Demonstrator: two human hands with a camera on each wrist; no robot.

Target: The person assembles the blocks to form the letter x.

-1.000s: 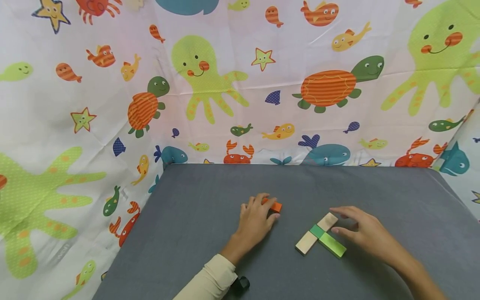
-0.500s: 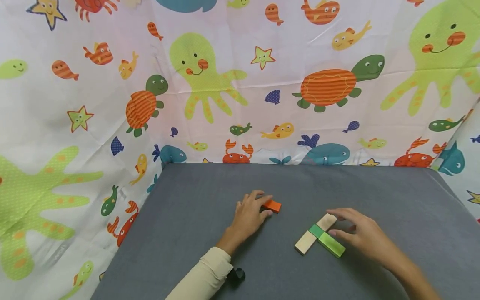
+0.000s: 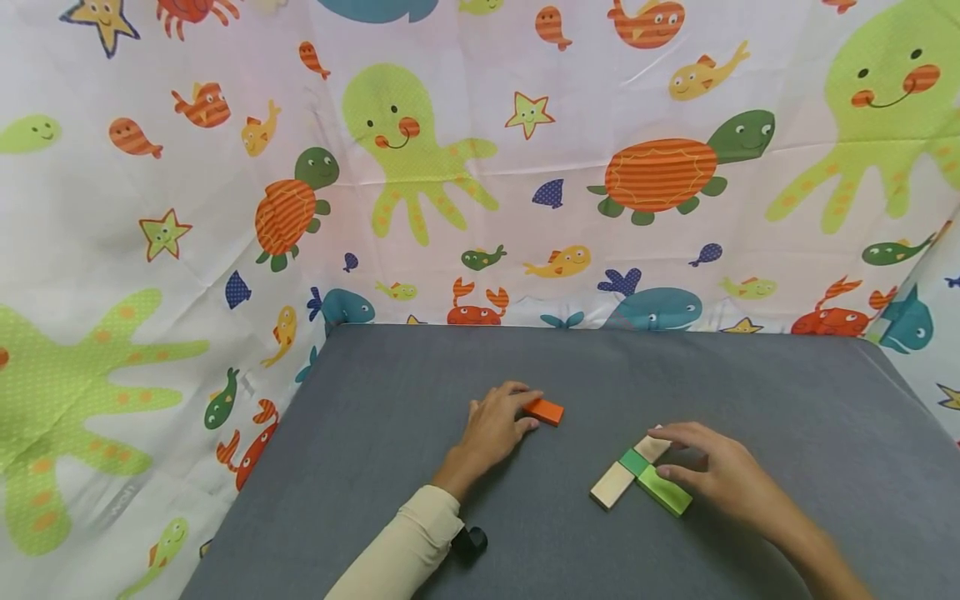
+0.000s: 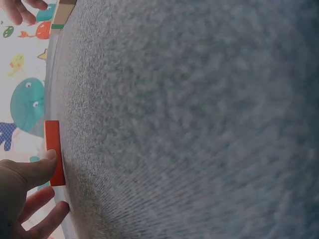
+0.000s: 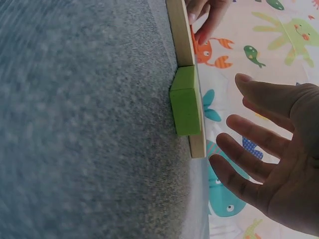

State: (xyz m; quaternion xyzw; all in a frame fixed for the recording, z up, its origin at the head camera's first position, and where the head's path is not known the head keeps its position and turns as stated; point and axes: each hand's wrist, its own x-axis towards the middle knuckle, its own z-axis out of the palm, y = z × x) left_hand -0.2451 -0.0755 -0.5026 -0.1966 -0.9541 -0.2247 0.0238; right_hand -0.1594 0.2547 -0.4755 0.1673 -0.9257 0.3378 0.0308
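A sea-creature curtain point(image 3: 480, 158), printed with octopuses, turtles and whales, hangs behind and to the left of the grey bench point(image 3: 375, 467). On the bench's near half the two hands work well apart from each other. The left hand point(image 3: 495, 427), in a cream sleeve point(image 3: 397, 554), lies palm down with its fingertips touching the near end of a small orange block point(image 3: 545, 410); from the left wrist view the thumb presses on the block's side, though I cannot tell whether it truly pinches it. To the right lies a long pale wooden block point(image 3: 628, 472) set diagonally, with a green block point(image 3: 660, 487) crossing over its middle. The right hand point(image 3: 716, 475) hovers just beside this pair, fingers spread and relaxed, gripping nothing; its fingertips sit near the far end of the wooden block and the thumb near the green one.
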